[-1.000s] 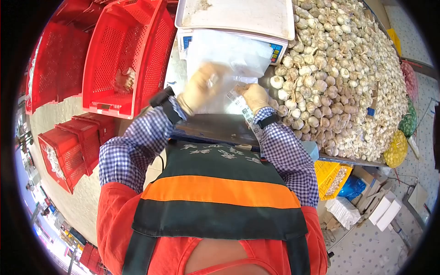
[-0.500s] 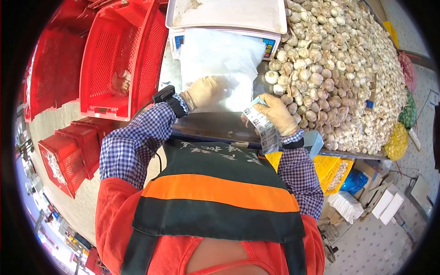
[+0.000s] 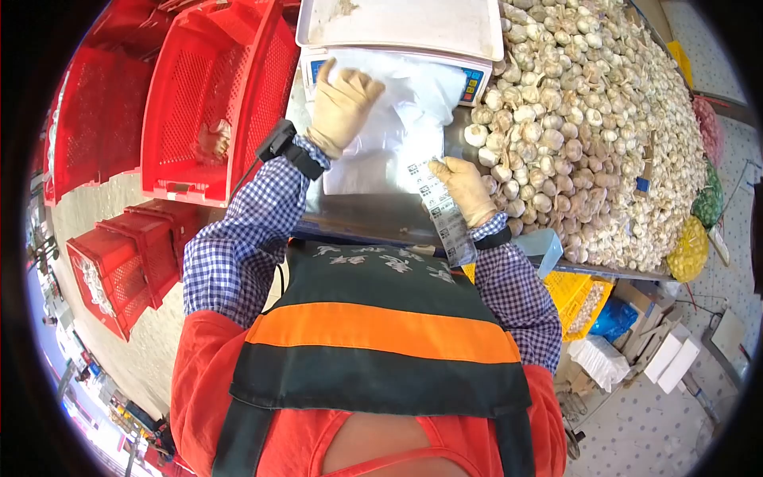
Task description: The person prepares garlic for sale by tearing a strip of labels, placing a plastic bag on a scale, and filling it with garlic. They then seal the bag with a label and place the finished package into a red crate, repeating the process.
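In the head view, a stack of thin, crinkly clear plastic bags (image 3: 397, 119) is lying on the dull steel counter (image 3: 366, 219) at 12 o'clock, below a white scale (image 3: 401, 32). Papery garlic bulbs (image 3: 588, 119) are heaping at 2 o'clock and perforated red crates (image 3: 207, 95) are standing at 10. The gloved left hand (image 3: 342, 103) is pressing on the bags with fingers curled; whether it is gripping them cannot be told. The right hand (image 3: 465, 187) is pinching a glossy strip of barcode labels (image 3: 441, 215).
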{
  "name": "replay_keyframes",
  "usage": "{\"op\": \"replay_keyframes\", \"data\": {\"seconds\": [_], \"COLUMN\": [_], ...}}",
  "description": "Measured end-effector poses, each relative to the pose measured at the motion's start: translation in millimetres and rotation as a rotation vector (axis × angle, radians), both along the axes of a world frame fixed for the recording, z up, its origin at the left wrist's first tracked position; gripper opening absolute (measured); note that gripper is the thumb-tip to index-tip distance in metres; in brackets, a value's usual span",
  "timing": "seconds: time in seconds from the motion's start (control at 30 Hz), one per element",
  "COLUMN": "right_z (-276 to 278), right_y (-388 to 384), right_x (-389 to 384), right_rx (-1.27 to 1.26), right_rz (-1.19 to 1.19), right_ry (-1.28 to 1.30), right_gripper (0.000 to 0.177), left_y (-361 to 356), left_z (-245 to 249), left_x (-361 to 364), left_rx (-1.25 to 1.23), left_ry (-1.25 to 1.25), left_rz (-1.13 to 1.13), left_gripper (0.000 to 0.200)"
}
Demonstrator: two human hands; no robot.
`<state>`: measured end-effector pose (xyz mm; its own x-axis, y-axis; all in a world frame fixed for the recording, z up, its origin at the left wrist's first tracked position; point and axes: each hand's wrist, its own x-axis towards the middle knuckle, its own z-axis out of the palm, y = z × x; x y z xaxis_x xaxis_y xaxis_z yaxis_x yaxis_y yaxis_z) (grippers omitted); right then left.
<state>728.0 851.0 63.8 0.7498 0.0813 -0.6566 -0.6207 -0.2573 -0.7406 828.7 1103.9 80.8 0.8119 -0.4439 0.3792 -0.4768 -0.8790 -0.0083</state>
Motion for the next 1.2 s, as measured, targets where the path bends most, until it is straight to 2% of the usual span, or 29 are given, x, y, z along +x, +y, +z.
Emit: {"op": "replay_keyframes", "data": {"seconds": [0.07,0.1,0.17,0.2,0.23,0.27,0.3,0.37,0.47,0.5,0.57,0.6,0.63,0.7,0.73,0.77,0.8,0.83,0.9,0.97,1.03,1.07,1.13,1.17,1.2], "right_z": [29.6,34.4,38.7,22.2,15.4,9.8,2.4,-28.1,-0.4,9.5,26.1,33.6,35.6,37.1,48.3,41.3,25.9,17.0,11.6,19.5,9.9,4.1,5.4,6.6,7.8], "right_y": [11.5,16.4,24.1,24.2,28.4,33.6,35.5,32.0,32.8,27.9,12.1,2.9,-4.3,-17.7,-19.7,-23.2,-25.9,-24.4,-22.8,-17.4,-16.9,-18.7,-17.7,-16.7,-15.7], "right_x": [2.7,6.4,13.0,14.1,19.2,25.3,32.4,33.5,37.0,32.4,20.4,14.6,7.2,-6.2,-6.6,-10.8,-13.8,-14.6,-14.8,-11.4,-12.6,-13.4,-12.8,-12.3,-11.7], "right_rx": [-0.081,-0.080,-0.362,-0.274,-0.271,-0.384,-0.497,-0.536,-0.673,-0.674,-0.734,-0.662,-0.662,-0.280,-0.180,-0.181,-0.028,0.126,0.157,0.184,0.116,0.077,0.101,0.133,0.165], "right_rz": [0.192,0.197,0.343,0.244,0.240,0.273,0.307,0.343,0.530,0.532,0.781,0.761,0.754,0.496,0.521,0.514,0.397,0.280,0.227,0.257,0.222,0.203,0.155,0.142,0.128], "right_ry": [-0.232,-0.233,-0.234,-0.158,-0.157,-0.105,-0.052,-0.024,0.113,0.115,-0.064,-0.119,-0.116,-0.127,-0.172,-0.164,-0.084,-0.008,-0.027,-0.191,-0.218,-0.205,-0.195,-0.196,-0.196], "right_gripper": [0.030,0.030,0.030,0.036,0.036,0.042,0.048,0.056,0.055,0.055,0.055,0.047,0.047,0.035,0.027,0.027,0.027,0.027,0.028,0.025,0.023,0.022,0.019,0.018,0.017], "left_y": [-2.4,-6.1,-3.7,0.3,-4.9,-7.0,-12.5,-19.2,-15.6,-15.9,-15.7,-13.0,-9.3,-3.0,2.4,5.2,4.6,2.6,-2.5,2.0,-2.4,-3.4,-3.3,-1.5,-0.1], "left_z": [15.5,23.2,6.3,-7.1,-0.3,-24.6,-27.6,-18.4,-61.9,-58.4,-45.3,-47.0,-51.1,-63.5,-70.7,-78.5,-80.9,-76.1,-67.8,-110.7,-84.2,-76.0,-67.5,-70.2,-71.2], "left_x": [9.7,10.0,-5.9,-13.7,-25.3,-32.6,-42.3,-52.4,-61.8,-60.5,-58.8,-58.2,-56.5,-51.9,-51.9,-52.6,-49.6,-47.2,-40.1,-34.1,-25.8,-25.1,-24.0,-22.6,-20.0], "left_rx": [-0.220,-0.331,-0.404,-0.536,-0.687,-0.617,-0.560,-0.279,-0.138,-0.140,-0.104,-0.103,-0.125,-0.147,-0.175,-0.205,-0.213,-0.208,-0.087,-0.042,-0.119,-0.119,-0.377,-0.378,-0.627], "left_ry": [-0.190,-0.268,-0.286,-0.127,0.060,0.242,0.372,0.606,0.506,0.508,0.611,0.611,0.602,0.592,0.537,0.484,0.635,0.636,0.574,0.541,0.769,0.769,0.589,0.588,0.885], "left_rz": [0.069,0.111,-0.109,-0.332,-0.484,-0.539,-0.536,-0.509,-0.494,-0.493,-0.480,-0.476,-0.532,-0.613,-0.664,-0.708,-0.599,-0.600,-0.579,-0.509,-0.470,-0.469,-0.604,-0.601,-0.518], "left_gripper": [0.027,0.032,0.047,0.048,0.048,0.047,0.044,0.039,0.038,0.038,0.039,0.039,0.039,0.038,0.035,0.033,0.025,0.025,0.018,0.015,0.012,0.012,0.014,0.014,0.014]}}
